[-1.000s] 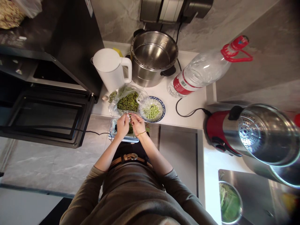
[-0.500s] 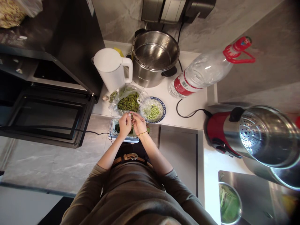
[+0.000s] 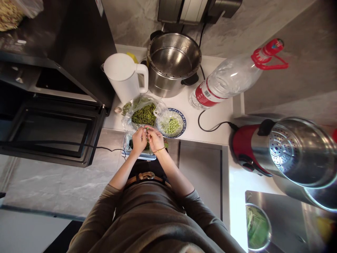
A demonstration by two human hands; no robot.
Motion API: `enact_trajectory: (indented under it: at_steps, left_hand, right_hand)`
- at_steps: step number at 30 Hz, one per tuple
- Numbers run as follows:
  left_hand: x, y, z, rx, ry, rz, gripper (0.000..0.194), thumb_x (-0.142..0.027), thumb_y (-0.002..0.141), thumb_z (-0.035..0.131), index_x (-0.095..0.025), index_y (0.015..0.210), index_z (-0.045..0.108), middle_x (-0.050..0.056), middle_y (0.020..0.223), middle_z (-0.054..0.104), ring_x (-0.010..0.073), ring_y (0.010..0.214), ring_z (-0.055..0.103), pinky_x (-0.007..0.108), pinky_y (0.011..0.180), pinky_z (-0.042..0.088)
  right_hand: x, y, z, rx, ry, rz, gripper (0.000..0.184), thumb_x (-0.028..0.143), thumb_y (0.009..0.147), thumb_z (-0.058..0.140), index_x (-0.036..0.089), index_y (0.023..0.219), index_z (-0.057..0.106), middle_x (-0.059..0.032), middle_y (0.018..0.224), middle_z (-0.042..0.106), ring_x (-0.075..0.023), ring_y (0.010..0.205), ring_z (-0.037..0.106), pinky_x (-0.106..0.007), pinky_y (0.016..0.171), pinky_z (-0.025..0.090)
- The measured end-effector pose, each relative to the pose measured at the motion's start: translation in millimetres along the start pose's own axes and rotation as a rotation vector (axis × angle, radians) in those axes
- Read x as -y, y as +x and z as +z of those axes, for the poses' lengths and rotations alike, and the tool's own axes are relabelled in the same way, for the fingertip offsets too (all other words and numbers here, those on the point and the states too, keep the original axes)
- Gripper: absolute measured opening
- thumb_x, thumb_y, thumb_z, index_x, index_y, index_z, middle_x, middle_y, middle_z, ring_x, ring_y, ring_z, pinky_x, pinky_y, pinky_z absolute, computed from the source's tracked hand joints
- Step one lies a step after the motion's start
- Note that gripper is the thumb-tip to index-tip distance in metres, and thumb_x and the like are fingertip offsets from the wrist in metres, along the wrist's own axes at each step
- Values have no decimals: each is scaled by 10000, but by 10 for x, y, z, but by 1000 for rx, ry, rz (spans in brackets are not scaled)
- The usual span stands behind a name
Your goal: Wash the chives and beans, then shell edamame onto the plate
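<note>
My left hand (image 3: 139,140) and my right hand (image 3: 155,138) meet fingertip to fingertip above the counter's front edge. Both are closed in a pinch on a small green bean pod (image 3: 146,129), mostly hidden by the fingers. Just beyond them, a clear plastic bag (image 3: 127,121) lies open with many green pods (image 3: 144,114) inside. To its right, shelled green beans (image 3: 172,125) sit on a blue-rimmed plate (image 3: 185,123), and part of the bag overlaps it. Below the hands is a lined bin (image 3: 126,149) with dark green scraps in it, partly covered by my wrists.
A white pitcher (image 3: 123,79) and a steel steamer pot (image 3: 165,86) stand behind the bag. A large water bottle (image 3: 223,84) and a red appliance (image 3: 244,147) are to the right. An oven door (image 3: 58,133) hangs open at left. A bowl of greens (image 3: 258,228) is in the sink.
The fingertips have shifted slightly against each other, and a little more green shows between them. Everything else stays in place apart from a slight camera movement.
</note>
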State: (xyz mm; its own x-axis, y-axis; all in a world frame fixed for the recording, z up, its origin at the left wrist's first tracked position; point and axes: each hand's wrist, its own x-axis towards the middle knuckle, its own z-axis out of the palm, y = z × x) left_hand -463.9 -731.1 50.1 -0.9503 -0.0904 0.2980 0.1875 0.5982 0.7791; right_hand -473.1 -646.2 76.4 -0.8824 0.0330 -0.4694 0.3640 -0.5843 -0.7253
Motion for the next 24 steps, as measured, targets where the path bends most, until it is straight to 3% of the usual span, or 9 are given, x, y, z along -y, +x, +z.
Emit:
enact_trajectory:
  at_steps: [8,14,19,24]
  left_hand:
    - [-84,-3,11,-84,-125,-154,431,-446,964,314,-209,611,389,-30,522,414,113,500,413,245,516,291]
    - [-84,3,40,-124,-203,-311,445,-454,941,341,-210,570,364,-43,496,375,105,489,376,241,497,279]
    - [-49,19,19,-126,-244,-344,424,-410,926,376,-203,556,370,-49,490,381,96,488,378,229,498,293]
    - [-50,40,-43,-112,-186,-278,430,-381,930,375,-198,541,382,-48,466,384,93,469,373,233,495,272]
  right_hand:
    - [-38,-34,80,-21,-12,9,187,290,597,648,214,759,703,68,483,467,-90,496,347,-237,501,320]
    - [-90,-74,106,-50,-25,10,204,286,603,639,205,779,702,56,540,548,-88,514,385,-238,523,351]
    - [-103,-65,129,-75,3,-14,172,264,567,666,189,715,712,61,542,570,-65,506,371,-217,513,328]
    - [-111,-47,140,-87,13,-27,163,250,563,672,183,706,710,64,538,566,-57,499,362,-211,502,313]
